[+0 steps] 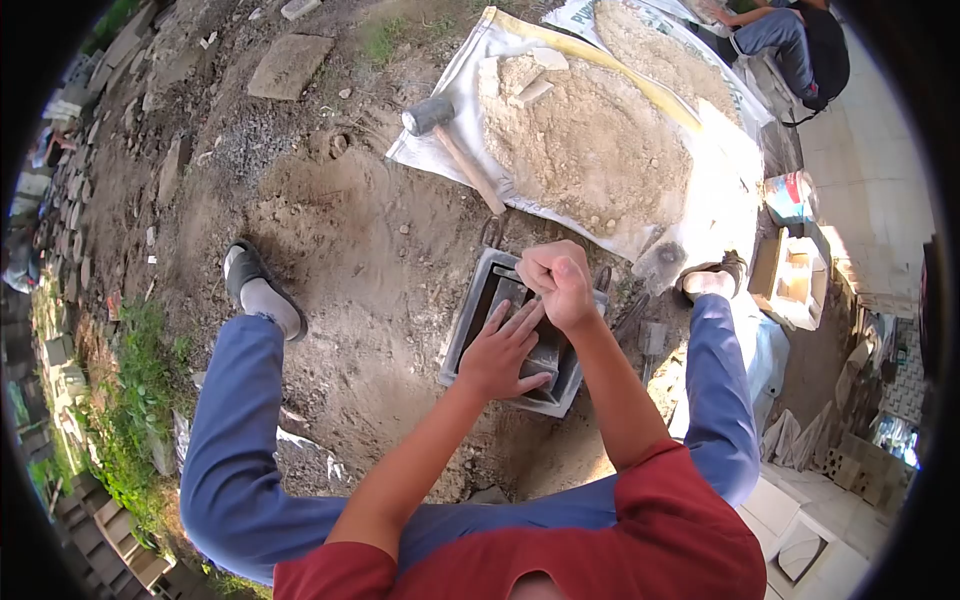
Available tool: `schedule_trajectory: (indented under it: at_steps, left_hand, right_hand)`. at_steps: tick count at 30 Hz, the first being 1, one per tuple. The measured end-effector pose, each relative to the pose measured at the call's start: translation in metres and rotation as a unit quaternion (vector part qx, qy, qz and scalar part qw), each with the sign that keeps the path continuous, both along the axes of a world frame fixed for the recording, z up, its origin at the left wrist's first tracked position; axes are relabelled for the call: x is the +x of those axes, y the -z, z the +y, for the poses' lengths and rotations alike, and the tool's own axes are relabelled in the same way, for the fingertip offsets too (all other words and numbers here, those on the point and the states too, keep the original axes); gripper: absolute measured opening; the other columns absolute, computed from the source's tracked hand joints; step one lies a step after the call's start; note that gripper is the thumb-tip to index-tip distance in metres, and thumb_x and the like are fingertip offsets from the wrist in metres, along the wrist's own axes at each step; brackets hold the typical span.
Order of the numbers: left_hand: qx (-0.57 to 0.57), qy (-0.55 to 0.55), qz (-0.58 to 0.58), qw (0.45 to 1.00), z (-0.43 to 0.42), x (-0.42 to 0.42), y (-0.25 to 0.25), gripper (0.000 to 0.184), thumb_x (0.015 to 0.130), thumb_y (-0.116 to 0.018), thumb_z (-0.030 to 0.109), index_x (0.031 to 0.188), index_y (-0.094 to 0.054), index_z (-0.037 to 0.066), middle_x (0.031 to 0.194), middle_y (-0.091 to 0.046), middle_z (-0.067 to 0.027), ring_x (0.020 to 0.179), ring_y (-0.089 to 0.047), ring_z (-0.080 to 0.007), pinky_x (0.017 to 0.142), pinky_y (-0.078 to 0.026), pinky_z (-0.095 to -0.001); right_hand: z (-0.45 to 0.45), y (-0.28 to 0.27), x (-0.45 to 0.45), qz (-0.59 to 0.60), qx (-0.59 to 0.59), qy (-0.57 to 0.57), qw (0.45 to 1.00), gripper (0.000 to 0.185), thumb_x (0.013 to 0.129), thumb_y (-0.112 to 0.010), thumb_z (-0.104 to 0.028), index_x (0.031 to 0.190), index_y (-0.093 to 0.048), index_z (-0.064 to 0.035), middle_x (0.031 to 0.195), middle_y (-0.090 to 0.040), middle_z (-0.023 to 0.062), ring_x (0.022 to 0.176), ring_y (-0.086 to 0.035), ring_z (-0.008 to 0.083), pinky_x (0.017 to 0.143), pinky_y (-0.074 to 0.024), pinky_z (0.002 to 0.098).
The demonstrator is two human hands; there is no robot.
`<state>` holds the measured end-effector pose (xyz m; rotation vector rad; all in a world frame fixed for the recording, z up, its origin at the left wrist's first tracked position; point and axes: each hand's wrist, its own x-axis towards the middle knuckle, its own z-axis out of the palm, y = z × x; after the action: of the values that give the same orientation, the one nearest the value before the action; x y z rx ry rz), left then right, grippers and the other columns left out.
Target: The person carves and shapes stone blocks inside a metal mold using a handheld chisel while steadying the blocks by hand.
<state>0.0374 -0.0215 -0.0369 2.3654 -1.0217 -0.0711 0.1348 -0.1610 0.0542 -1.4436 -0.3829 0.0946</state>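
Observation:
Between my feet a grey metal mould rests on the dirt, with a loop handle at its far end. My left hand lies over the mould with its fingers spread, touching the inner part. Just above and right of it, my right hand is closed in a fist over the mould's far side; nothing sticks out of it. Both hands cover much of the mould's inside, so its contents are partly hidden. A mallet with a wooden handle lies beyond the mould, its head on the edge of a white sack sheet.
A heap of sandy material covers the sheet, with another heap behind it. A person sits at the upper right. A bucket and a pale box-shaped block stand at right. A flat stone lies at upper left.

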Motion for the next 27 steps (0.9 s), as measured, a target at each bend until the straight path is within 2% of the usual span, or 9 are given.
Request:
schedule_trajectory:
  at_steps: [3, 6, 8, 11, 15, 17, 19, 21, 27]
  left_hand:
    - [0.029, 0.012, 0.002, 1.000, -0.001, 0.000, -0.003, 0.074, 0.086, -0.057, 0.068, 0.115, -0.066, 0.000, 0.144, -0.052, -0.0150, 0.141, -0.042, -0.0282, 0.125, -0.018, -0.0522]
    - [0.007, 0.000, -0.004, 1.000, -0.004, 0.008, 0.001, 0.074, 0.086, -0.057, 0.067, 0.112, -0.067, -0.001, 0.145, -0.051, -0.0153, 0.141, -0.042, -0.0277, 0.125, -0.017, -0.0521]
    - [0.041, 0.002, 0.012, 0.999, -0.003, -0.001, 0.005, 0.071, 0.088, -0.056, 0.066, 0.110, -0.067, -0.001, 0.161, -0.033, -0.0114, 0.151, -0.027, -0.0234, 0.125, -0.015, -0.0502]
    - [0.046, 0.007, 0.006, 0.999, -0.003, -0.001, 0.004, 0.071, 0.088, -0.055, 0.066, 0.108, -0.068, -0.001, 0.162, -0.031, -0.0114, 0.152, -0.027, -0.0234, 0.125, -0.015, -0.0502]
    - [0.062, 0.017, 0.017, 0.998, -0.005, 0.005, 0.000, 0.072, 0.087, -0.056, 0.067, 0.109, -0.068, -0.001, 0.163, -0.031, -0.0119, 0.152, -0.026, -0.0229, 0.125, -0.016, -0.0499]
    - [0.023, 0.001, 0.010, 1.000, -0.007, 0.002, -0.002, 0.075, 0.087, -0.057, 0.067, 0.117, -0.066, -0.002, 0.149, -0.049, -0.0157, 0.146, -0.037, -0.0275, 0.125, -0.017, -0.0526]
    - [0.015, 0.005, -0.002, 1.000, -0.009, 0.005, -0.005, 0.073, 0.087, -0.058, 0.066, 0.116, -0.066, -0.001, 0.152, -0.045, -0.0157, 0.148, -0.034, -0.0264, 0.125, -0.017, -0.0522]
    - [0.041, 0.010, 0.019, 0.999, -0.008, 0.003, -0.008, 0.072, 0.087, -0.058, 0.066, 0.114, -0.066, -0.001, 0.156, -0.042, -0.0148, 0.150, -0.031, -0.0252, 0.124, -0.017, -0.0517]
    - [0.061, 0.000, -0.004, 0.998, -0.012, 0.004, -0.004, 0.072, 0.088, -0.054, 0.069, 0.109, -0.070, 0.001, 0.166, -0.025, -0.0080, 0.153, -0.024, -0.0190, 0.125, -0.015, -0.0476]
  right_hand:
    - [0.002, -0.015, 0.004, 0.019, -0.015, -0.006, 1.000, 0.071, 0.097, -0.042, -0.065, 0.057, -0.024, -0.0087, 0.054, -0.023, -0.0023, 0.047, -0.022, 0.0115, 0.047, -0.0155, 0.0309]
    - [-0.005, -0.038, 0.001, 0.035, 0.042, -0.010, 0.998, 0.070, 0.097, -0.041, -0.065, 0.059, -0.024, -0.0085, 0.055, -0.022, -0.0020, 0.048, -0.022, 0.0118, 0.048, -0.0158, 0.0313]
    - [-0.005, -0.003, 0.000, 0.008, 0.005, -0.012, 1.000, 0.070, 0.097, -0.042, -0.065, 0.058, -0.023, -0.0093, 0.055, -0.022, -0.0027, 0.048, -0.022, 0.0115, 0.048, -0.0158, 0.0311]
    - [-0.006, 0.000, -0.001, 0.008, -0.016, -0.012, 1.000, 0.071, 0.096, -0.043, -0.067, 0.058, -0.024, -0.0102, 0.056, -0.022, -0.0033, 0.048, -0.022, 0.0112, 0.049, -0.0161, 0.0307]
    - [-0.021, -0.016, -0.003, 0.042, 0.026, 0.008, 0.999, 0.069, 0.099, -0.039, -0.060, 0.058, -0.029, -0.0056, 0.053, -0.027, -0.0010, 0.050, -0.024, 0.0113, 0.047, -0.0193, 0.0320]
    - [-0.024, 0.013, -0.012, -0.043, -0.055, 0.006, 0.998, 0.067, 0.100, -0.039, -0.057, 0.058, -0.029, -0.0058, 0.053, -0.026, -0.0011, 0.050, -0.025, 0.0108, 0.047, -0.0201, 0.0323]
    - [-0.029, -0.002, -0.009, -0.065, -0.074, -0.008, 0.995, 0.067, 0.100, -0.041, -0.057, 0.058, -0.030, -0.0061, 0.053, -0.027, -0.0008, 0.049, -0.027, 0.0106, 0.047, -0.0206, 0.0326]
    - [-0.036, -0.021, -0.012, 0.011, -0.048, 0.032, 0.998, 0.076, 0.096, -0.036, -0.073, 0.059, -0.022, -0.0081, 0.053, -0.025, -0.0013, 0.046, -0.025, 0.0130, 0.046, -0.0189, 0.0319]
    - [-0.049, 0.000, -0.013, -0.049, -0.051, 0.001, 0.997, 0.074, 0.098, -0.035, -0.069, 0.058, -0.023, -0.0083, 0.055, -0.023, -0.0020, 0.049, -0.023, 0.0126, 0.047, -0.0168, 0.0314]
